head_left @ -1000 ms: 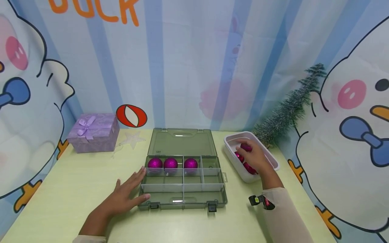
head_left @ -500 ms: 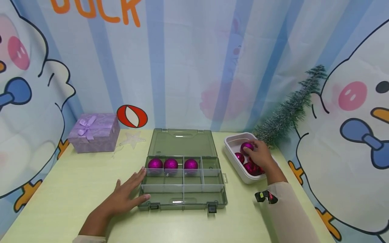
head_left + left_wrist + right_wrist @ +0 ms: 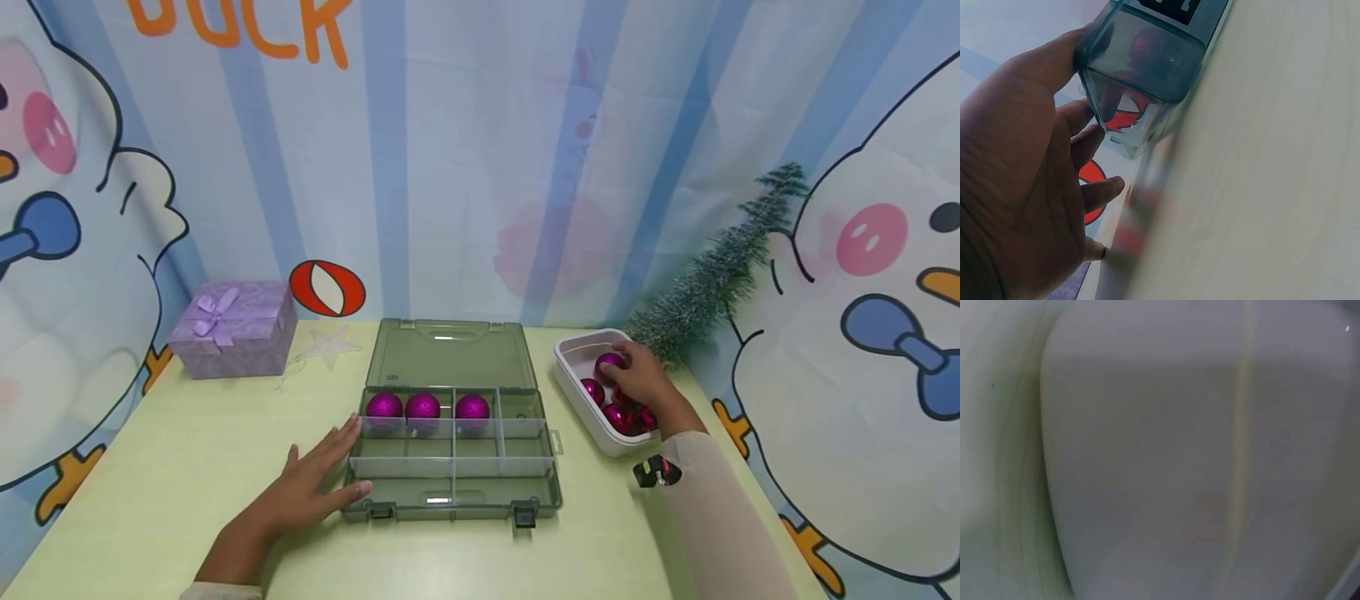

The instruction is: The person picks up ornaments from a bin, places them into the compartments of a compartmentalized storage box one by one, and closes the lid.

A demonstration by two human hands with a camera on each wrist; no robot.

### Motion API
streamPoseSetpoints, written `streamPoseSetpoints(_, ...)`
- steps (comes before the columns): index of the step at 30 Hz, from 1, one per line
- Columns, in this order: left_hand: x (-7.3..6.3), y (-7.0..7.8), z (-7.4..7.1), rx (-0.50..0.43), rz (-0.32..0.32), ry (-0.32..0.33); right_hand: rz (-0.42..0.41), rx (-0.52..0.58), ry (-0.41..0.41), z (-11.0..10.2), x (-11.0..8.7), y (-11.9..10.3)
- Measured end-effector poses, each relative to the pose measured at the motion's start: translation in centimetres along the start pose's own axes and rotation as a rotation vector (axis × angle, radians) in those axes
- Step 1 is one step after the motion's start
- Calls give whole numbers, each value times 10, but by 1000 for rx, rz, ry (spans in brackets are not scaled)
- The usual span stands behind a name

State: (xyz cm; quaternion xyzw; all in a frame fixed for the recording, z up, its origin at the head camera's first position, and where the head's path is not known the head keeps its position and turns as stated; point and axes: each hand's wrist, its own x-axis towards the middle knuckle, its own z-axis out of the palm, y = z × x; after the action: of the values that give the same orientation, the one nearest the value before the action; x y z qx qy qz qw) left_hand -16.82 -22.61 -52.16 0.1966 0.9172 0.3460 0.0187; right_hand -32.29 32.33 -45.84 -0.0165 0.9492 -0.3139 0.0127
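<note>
My left hand (image 3: 300, 483) rests with spread, fairly straight fingers against the left side of a green see-through compartment box (image 3: 405, 485), its thumb at the front corner. The left wrist view shows the thumb and fingertips at that box corner (image 3: 1141, 69). Three glittery magenta baubles (image 3: 422, 407) sit in the box's back row: two in the left compartment, one in the middle one. On the right, my right hand (image 3: 651, 387) reaches into a white plastic tub (image 3: 588, 421) and pinches a magenta bauble (image 3: 608, 365). Several shiny red-pink baubles (image 3: 621, 417) lie nearer the tub's front.
The box lid (image 3: 450, 358) lies back, open, behind the compartments. A purple gift box (image 3: 236, 333) with a bow stands at the back left, beside a pale star (image 3: 328, 343). Behind the tub leans a small frosted Christmas tree (image 3: 705, 275). The tub's wall (image 3: 1147, 456) fills most of the right wrist view.
My right hand has shifted right within the tub, and its fingers have come to the magenta bauble at the back, uncovering the other baubles. My left hand has stayed put.
</note>
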Motion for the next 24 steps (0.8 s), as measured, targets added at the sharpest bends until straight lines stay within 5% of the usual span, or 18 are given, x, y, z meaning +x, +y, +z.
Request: streamPoseSetpoints(24, 1, -4, 4, -4, -3, -3, -62, -50, -49, 15, 7, 4)
